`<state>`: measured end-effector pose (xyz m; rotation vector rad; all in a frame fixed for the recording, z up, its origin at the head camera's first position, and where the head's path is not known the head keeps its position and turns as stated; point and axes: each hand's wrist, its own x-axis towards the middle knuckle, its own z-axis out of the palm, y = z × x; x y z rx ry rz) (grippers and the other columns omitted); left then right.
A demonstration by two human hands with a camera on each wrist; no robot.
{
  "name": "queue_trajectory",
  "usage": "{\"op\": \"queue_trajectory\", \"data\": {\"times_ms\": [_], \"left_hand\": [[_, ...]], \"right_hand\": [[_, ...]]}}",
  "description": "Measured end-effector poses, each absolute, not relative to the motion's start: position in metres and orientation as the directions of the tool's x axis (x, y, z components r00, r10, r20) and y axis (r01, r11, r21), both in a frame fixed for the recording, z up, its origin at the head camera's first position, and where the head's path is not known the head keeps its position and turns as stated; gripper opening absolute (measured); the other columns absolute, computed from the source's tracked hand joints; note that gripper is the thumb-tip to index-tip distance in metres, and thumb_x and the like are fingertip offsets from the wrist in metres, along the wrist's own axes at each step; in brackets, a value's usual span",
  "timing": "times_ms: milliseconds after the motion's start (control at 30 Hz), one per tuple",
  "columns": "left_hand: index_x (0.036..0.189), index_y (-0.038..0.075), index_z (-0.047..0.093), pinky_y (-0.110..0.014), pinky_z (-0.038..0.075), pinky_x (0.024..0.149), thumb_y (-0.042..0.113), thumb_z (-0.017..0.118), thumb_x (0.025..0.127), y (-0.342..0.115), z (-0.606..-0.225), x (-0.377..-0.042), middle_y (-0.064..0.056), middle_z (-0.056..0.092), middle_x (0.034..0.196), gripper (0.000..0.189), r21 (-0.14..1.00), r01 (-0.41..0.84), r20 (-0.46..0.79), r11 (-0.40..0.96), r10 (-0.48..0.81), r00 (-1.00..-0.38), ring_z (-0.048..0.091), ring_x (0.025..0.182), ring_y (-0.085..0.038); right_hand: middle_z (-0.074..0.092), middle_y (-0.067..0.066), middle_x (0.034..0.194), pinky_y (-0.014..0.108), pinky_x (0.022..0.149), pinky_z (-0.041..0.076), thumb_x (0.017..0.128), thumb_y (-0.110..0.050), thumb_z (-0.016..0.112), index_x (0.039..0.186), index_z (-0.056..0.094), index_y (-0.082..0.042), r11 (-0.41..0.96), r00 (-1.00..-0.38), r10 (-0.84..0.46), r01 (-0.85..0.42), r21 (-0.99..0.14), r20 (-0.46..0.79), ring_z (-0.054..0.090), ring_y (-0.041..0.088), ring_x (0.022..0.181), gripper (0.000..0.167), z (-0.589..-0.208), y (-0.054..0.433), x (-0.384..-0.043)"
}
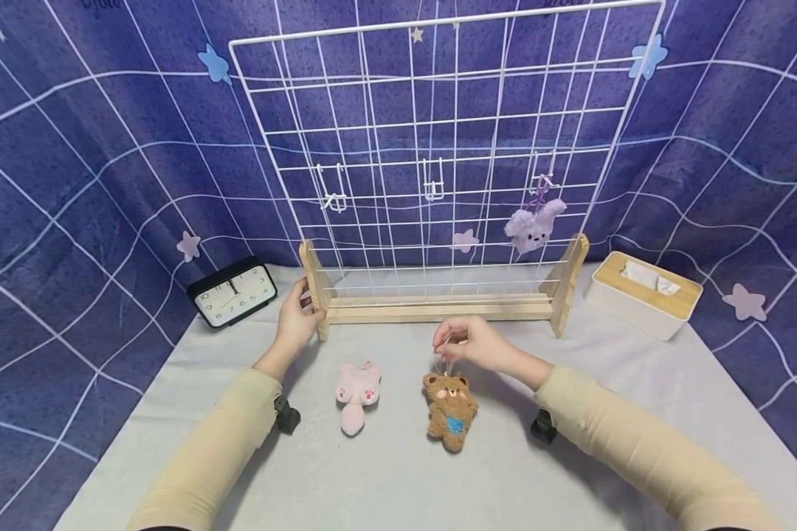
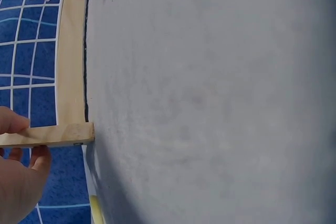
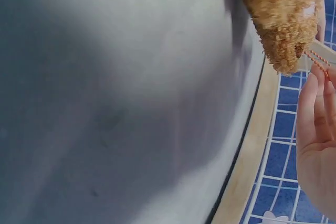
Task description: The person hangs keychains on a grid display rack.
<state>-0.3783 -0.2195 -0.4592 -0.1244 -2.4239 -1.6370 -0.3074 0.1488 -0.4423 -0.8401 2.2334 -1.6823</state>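
My right hand [image 1: 471,344] pinches the chain loop of a brown bear plush keychain [image 1: 452,413], which hangs below the fingers. In the right wrist view the bear [image 3: 286,19] and its beaded chain [image 3: 317,59] show beside the fingertips. With fingers and thumb on either side, my left hand [image 1: 297,318] grips the left wooden foot [image 1: 315,291] of a white wire grid rack [image 1: 432,118]. The left wrist view shows this wooden foot [image 2: 50,135] between thumb and fingers. A pink plush [image 1: 357,394] lies on the table between the hands. A purple plush [image 1: 534,225] hangs from the grid's right hook.
Two more white hooks, a left hook [image 1: 332,190] and a middle hook [image 1: 432,181], sit on the grid. A black clock [image 1: 232,293] stands at the left, and a tissue box [image 1: 643,293] at the right. Behind is a blue patterned curtain [image 1: 126,169].
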Motion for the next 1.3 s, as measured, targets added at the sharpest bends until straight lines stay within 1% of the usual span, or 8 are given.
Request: {"op": "queue_trajectory", "data": {"times_ms": [167,367,600,733,867,967,1133,1300], "left_hand": [[0.158,0.008,0.035,-0.046,0.047,0.111,-0.015,0.06,0.084,-0.219,-0.46,-0.379,-0.019,0.037,0.158,0.082,0.908,0.19,0.225,0.374,-0.051,-0.973,0.046,0.134,-0.041],[0.159,0.007,0.033,-0.046,0.047,0.111,-0.016,0.059,0.083,-0.22,-0.46,-0.378,-0.019,0.036,0.159,0.083,0.908,0.188,0.224,0.374,-0.053,-0.973,0.046,0.135,-0.041],[0.158,0.007,0.035,-0.047,0.048,0.11,-0.014,0.059,0.084,-0.219,-0.46,-0.378,-0.02,0.038,0.157,0.081,0.906,0.207,0.239,0.37,-0.044,-0.97,0.047,0.133,-0.042],[0.158,0.006,0.034,-0.047,0.047,0.111,-0.016,0.058,0.083,-0.22,-0.461,-0.379,-0.021,0.038,0.157,0.081,0.91,0.215,0.245,0.353,-0.042,-0.969,0.047,0.133,-0.042],[0.158,0.005,0.033,-0.047,0.047,0.111,-0.016,0.058,0.083,-0.221,-0.461,-0.379,-0.021,0.037,0.157,0.082,0.908,0.219,0.249,0.356,-0.039,-0.968,0.047,0.134,-0.042],[0.158,0.005,0.033,-0.047,0.048,0.11,-0.016,0.058,0.082,-0.221,-0.461,-0.379,-0.021,0.037,0.157,0.083,0.908,0.219,0.25,0.358,-0.041,-0.967,0.047,0.133,-0.042],[0.157,0.005,0.034,-0.047,0.049,0.109,-0.017,0.058,0.081,-0.22,-0.46,-0.379,-0.021,0.038,0.156,0.083,0.911,0.221,0.251,0.348,-0.042,-0.967,0.048,0.133,-0.042],[0.157,0.003,0.034,-0.046,0.051,0.107,-0.018,0.057,0.081,-0.219,-0.461,-0.379,-0.021,0.039,0.156,0.082,0.912,0.227,0.256,0.342,-0.043,-0.966,0.049,0.132,-0.042]], "right_hand": [[0.067,0.034,0.094,0.048,0.074,0.065,0.09,0.008,0.068,0.096,0.068,0.005,0.165,-0.795,-0.574,-0.349,-0.923,0.198,0.07,0.039,0.079,0.007,-0.435,0.15,-0.305],[0.071,0.025,0.089,0.039,0.07,0.065,0.091,0.005,0.07,0.095,0.069,0.002,0.169,-0.775,-0.583,-0.41,-0.897,0.245,0.07,0.035,0.075,0.005,-0.425,0.15,-0.301],[0.071,0.023,0.087,0.033,0.07,0.064,0.091,0.002,0.072,0.096,0.07,0.0,0.189,-0.778,-0.573,-0.429,-0.883,0.256,0.069,0.027,0.075,0.006,-0.412,0.15,-0.296],[0.072,0.019,0.086,0.032,0.07,0.062,0.091,0.0,0.073,0.096,0.071,-0.001,0.203,-0.779,-0.566,-0.447,-0.871,0.268,0.069,0.027,0.076,0.006,-0.406,0.149,-0.296],[0.073,0.013,0.084,0.03,0.07,0.061,0.091,0.0,0.073,0.095,0.071,-0.003,0.216,-0.778,-0.563,-0.466,-0.858,0.281,0.068,0.022,0.076,0.006,-0.401,0.149,-0.297],[0.072,0.015,0.085,0.03,0.069,0.061,0.091,0.001,0.073,0.095,0.071,-0.002,0.208,-0.773,-0.562,-0.476,-0.854,0.294,0.068,0.02,0.076,0.006,-0.397,0.149,-0.298],[0.071,0.023,0.087,0.031,0.072,0.062,0.09,0.002,0.073,0.094,0.071,-0.001,0.197,-0.772,-0.559,-0.478,-0.856,0.302,0.069,0.02,0.077,0.005,-0.39,0.148,-0.3],[0.072,0.019,0.087,0.031,0.072,0.063,0.091,0.0,0.073,0.095,0.071,-0.002,0.215,-0.779,-0.548,-0.482,-0.849,0.304,0.069,0.023,0.076,0.005,-0.383,0.148,-0.304]]}}
